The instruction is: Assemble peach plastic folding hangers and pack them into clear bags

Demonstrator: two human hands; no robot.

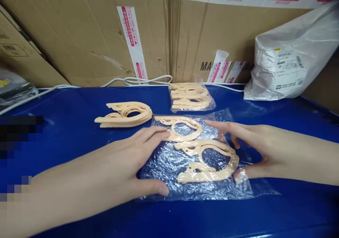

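Observation:
Before me a clear plastic bag [164, 167] lies flat, with two beige folding clothes hangers inside or on it; which of these I cannot tell. The upper hanger [194, 136] sits partly above the lower hanger [227, 171]. My left hand [144, 153] rests on the bag's left side with fingers spread, its fingertips touching the upper hanger. On the right, my right hand [254, 146] has its index finger stretched out at the bag's upper edge. Its thumb touches the plastic beside the lower hanger, and the other fingers are partly bent.
A stack of loose beige hangers [143, 116] lies at the back left of the blue table surface [106, 209]. Behind the bag is a bagged set of hangers [190, 95]. A white cable [116, 79], cardboard boxes [87, 36] and a white wrapped parcel [270, 65] line the back.

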